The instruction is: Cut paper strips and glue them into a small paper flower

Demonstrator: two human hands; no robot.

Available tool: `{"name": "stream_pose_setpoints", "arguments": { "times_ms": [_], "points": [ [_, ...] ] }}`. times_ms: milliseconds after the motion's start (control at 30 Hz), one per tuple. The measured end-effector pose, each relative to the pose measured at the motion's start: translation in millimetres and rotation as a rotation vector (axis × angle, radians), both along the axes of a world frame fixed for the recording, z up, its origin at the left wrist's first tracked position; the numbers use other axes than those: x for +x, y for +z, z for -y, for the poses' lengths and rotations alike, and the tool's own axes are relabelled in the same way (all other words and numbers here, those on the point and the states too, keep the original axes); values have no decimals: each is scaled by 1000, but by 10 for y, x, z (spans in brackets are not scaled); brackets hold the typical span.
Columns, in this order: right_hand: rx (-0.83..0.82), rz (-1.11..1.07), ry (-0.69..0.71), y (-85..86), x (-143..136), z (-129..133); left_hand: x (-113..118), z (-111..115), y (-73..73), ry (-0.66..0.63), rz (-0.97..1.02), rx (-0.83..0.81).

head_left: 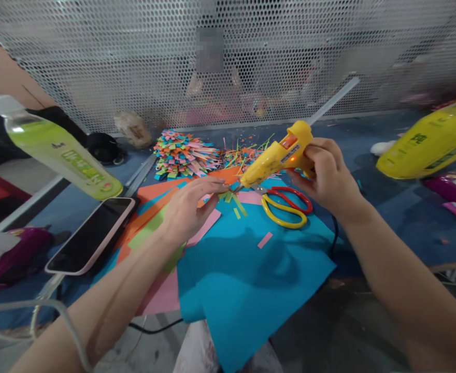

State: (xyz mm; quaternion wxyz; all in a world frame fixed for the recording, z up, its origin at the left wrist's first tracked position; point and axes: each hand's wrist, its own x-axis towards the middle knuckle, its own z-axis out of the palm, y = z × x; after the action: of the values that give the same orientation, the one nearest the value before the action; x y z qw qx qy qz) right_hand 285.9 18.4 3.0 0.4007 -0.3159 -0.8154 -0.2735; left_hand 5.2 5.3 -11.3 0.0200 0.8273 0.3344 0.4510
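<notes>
My right hand is wrapped round the handle of a yellow hot glue gun, whose small light glows orange. A clear glue stick juts from its back end. The nozzle points down and left, close to the fingertips of my left hand. Those fingers are pinched together at a green paper strip, though the exact grip is partly hidden. Under the gun lie scissors with one red and one yellow handle loop. Blue paper spreads beneath both hands.
A pile of fringed, coloured paper pieces stands at the back beside paper scraps. At left are a phone and a green drink bottle. A yellow bottle lies at right. Perforated metal closes off the back.
</notes>
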Motion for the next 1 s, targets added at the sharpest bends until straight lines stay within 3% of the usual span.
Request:
{"name": "stream_pose_setpoints", "arguments": {
  "times_ms": [100,367,667,1000],
  "points": [
    [3,6,-3,-2,8,6,3,1,1,21,6,-13],
    [-183,-98,-17,-20,10,37,3,-3,-3,15,-1,-16],
    [2,11,27,20,-15,18,14,12,8,27,-41,-20],
    [6,28,12,32,-16,40,-3,-9,-4,77,-26,-15]
  ]
}}
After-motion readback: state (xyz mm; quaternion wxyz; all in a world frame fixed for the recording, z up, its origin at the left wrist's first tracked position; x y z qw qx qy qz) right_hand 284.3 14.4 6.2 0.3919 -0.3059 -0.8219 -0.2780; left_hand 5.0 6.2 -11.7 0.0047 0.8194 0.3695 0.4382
